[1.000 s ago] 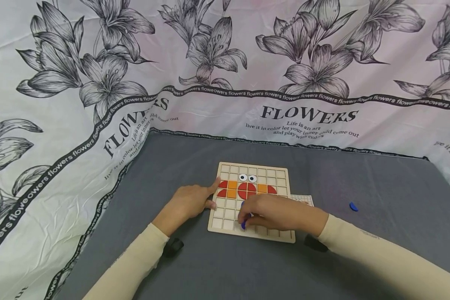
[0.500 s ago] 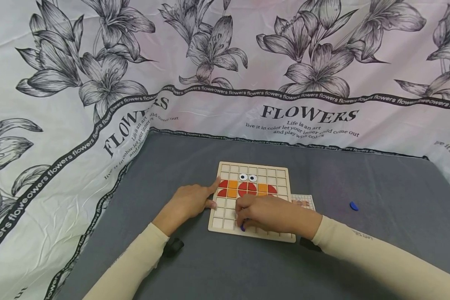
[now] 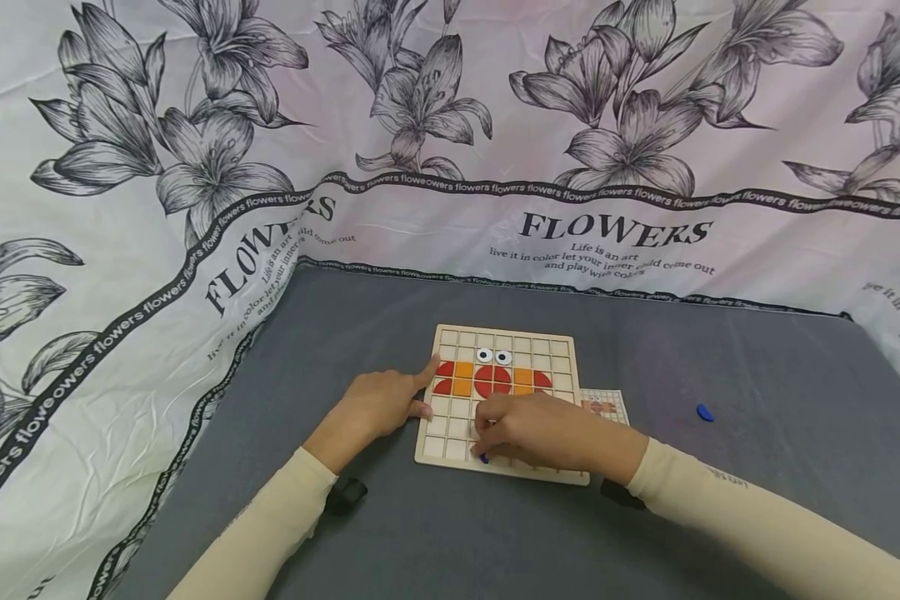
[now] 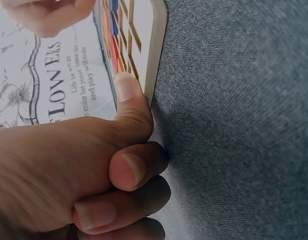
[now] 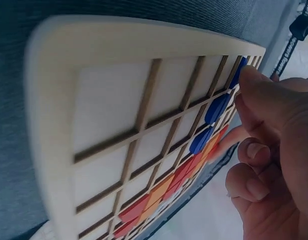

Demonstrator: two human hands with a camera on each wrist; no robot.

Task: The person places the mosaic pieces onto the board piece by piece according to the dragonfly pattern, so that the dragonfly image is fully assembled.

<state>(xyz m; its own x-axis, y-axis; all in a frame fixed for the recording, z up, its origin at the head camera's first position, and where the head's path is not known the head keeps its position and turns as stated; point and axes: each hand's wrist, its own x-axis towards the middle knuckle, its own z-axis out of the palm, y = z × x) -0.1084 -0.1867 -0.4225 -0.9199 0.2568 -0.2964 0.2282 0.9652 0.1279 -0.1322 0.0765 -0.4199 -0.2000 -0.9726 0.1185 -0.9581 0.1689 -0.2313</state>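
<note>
A wooden grid board (image 3: 453,447) lies on the grey cloth, with red and orange pieces and two white eye discs set in its squares. My left hand (image 3: 378,404) touches its left edge with the index finger and thumb, which are spread apart; the other fingers are curled in the left wrist view. My right hand (image 3: 540,427) is over the lower middle of the board. Its thumb and index finger pinch a blue piece (image 5: 238,73) at the bottom row. Two more blue pieces, one a blue semicircle (image 5: 200,140), lie in line with it on the grid.
A small printed pattern card (image 3: 604,404) lies beside the board's right edge, partly hidden by my right hand. Farther right, a loose blue piece (image 3: 705,412) rests on the grey cloth (image 3: 765,375). A white flower-printed sheet (image 3: 450,221) stands behind and to the left.
My right hand has shifted slightly nearer the board's bottom edge, and its fingers cover more of the blue pieces. My left hand stays in place.
</note>
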